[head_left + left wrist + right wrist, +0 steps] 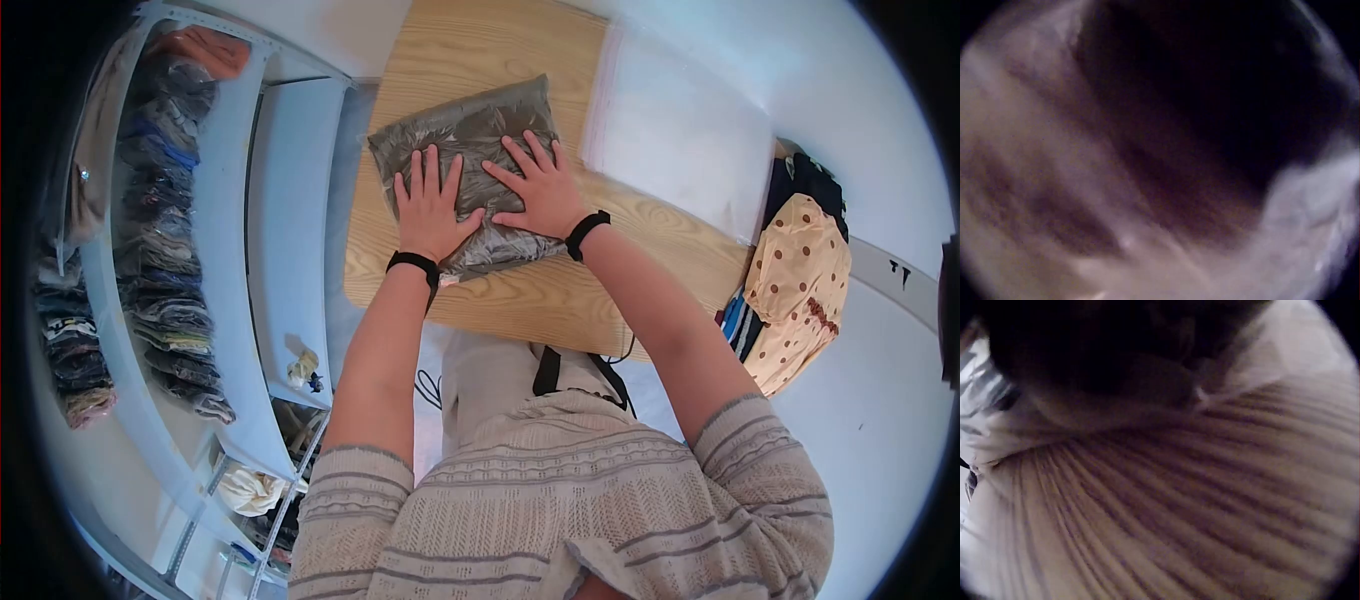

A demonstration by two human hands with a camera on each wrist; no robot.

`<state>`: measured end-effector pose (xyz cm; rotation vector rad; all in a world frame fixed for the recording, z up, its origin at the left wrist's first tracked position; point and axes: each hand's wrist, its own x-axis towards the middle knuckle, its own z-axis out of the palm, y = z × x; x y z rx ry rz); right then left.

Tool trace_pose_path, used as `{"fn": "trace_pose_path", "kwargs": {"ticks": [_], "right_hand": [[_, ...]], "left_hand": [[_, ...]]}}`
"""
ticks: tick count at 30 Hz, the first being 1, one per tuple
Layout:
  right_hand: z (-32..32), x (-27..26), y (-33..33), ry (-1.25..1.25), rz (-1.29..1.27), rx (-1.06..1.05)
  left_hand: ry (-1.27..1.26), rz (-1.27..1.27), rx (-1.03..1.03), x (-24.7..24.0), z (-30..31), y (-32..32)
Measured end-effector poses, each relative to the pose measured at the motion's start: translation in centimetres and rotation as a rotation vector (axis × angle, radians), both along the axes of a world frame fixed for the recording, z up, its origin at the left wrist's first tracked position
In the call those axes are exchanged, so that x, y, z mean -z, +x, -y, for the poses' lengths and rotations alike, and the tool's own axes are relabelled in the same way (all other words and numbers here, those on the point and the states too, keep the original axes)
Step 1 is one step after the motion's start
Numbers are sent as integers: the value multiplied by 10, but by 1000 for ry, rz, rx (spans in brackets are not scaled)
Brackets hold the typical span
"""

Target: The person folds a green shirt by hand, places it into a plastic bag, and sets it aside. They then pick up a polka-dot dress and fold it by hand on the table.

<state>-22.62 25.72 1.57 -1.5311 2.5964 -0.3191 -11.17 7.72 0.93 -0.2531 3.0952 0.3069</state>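
Note:
A dark grey-brown folded item in a clear plastic bag (470, 130) lies flat and slightly turned on the wooden table (440, 50). On its left part rests the left hand (432, 210), fingers straight and spread. The right hand (542, 192) lies on its right part, also spread, with the two thumbs pointing toward each other. The left wrist view is dark and blurred, and the hand cannot be made out in it. Wood grain of the table (1147, 512) fills the lower right wrist view, beneath a dark shape and some plastic.
Clear plastic bags (680, 130) lie flat on the table's right side. Beyond its right edge is a pile with a dotted peach cloth (800, 280) on top. Shelves at the left hold rows of bagged folded items (165, 220).

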Motion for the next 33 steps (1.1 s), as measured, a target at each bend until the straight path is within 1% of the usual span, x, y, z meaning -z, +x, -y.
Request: {"fn": "trace_pose_path", "kwargs": {"ticks": [7, 12, 13, 15, 17, 19, 21, 22, 24, 25, 27, 28, 29, 31, 33], "right_hand": [[2, 1, -3, 24, 24, -1], [1, 2, -2, -24, 21, 4], [-1, -1, -1, -20, 21, 9], [-7, -10, -4, -143, 47, 48], [-23, -31, 6, -140, 40, 63], [-42, -43, 30, -138, 36, 78], [-60, -43, 57, -80, 136, -93], [-65, -39, 65, -53, 135, -80], [-70, -26, 67, -34, 102, -79], [-70, -20, 67, -18, 75, -81], [-73, -13, 68, 0, 50, -91], [-73, -12, 68, 29, 28, -98], [-73, -10, 69, 26, 23, -92], [-75, -8, 72, -4, -16, -89], [-77, -4, 74, 5, -28, -93]], "left_hand": [[23, 34, -8, 0, 1, -3], [12, -20, 0, 6, 1, -1], [17, -21, 5, 7, 1, 0], [7, -39, -4, 8, 1, 0], [11, -42, -5, 7, 2, 0], [13, -41, -5, 11, 2, 2], [9, -88, 7, 15, 3, 2], [11, -96, 11, 14, 4, 3], [119, -94, 42, 9, 12, 5], [111, -100, 42, 6, 19, 7], [326, -242, 101, -3, 31, 12], [176, -300, 173, -22, 30, 20], [173, -303, 180, -34, 22, 32], [285, -32, 234, -53, 1, 61], [255, -26, 199, -41, -24, 94]]}}
